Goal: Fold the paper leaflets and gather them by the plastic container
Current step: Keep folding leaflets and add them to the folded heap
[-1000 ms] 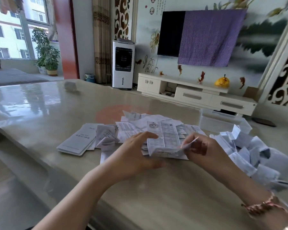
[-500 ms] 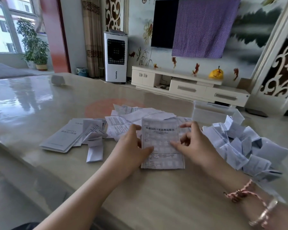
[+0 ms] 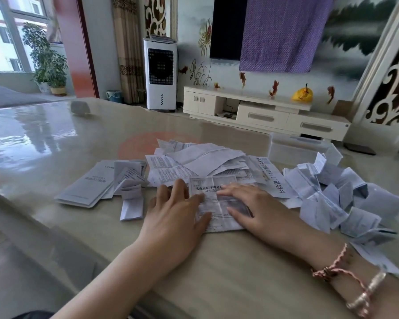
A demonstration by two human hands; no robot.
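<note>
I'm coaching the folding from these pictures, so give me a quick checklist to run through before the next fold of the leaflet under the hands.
1. Leaflet lies flat on the table: ok.
2. Left hand rests on its left edge with straight fingers: ok.
3. Right hand presses its right half flat: ok.
4. Leaflet clear of the unfolded pile: not ok, its far edge meets the pile.
5. Folded heap sits by the plastic container: ok.
6. Edges aligned for a clean crease: cannot tell, the hands cover them.
</note>
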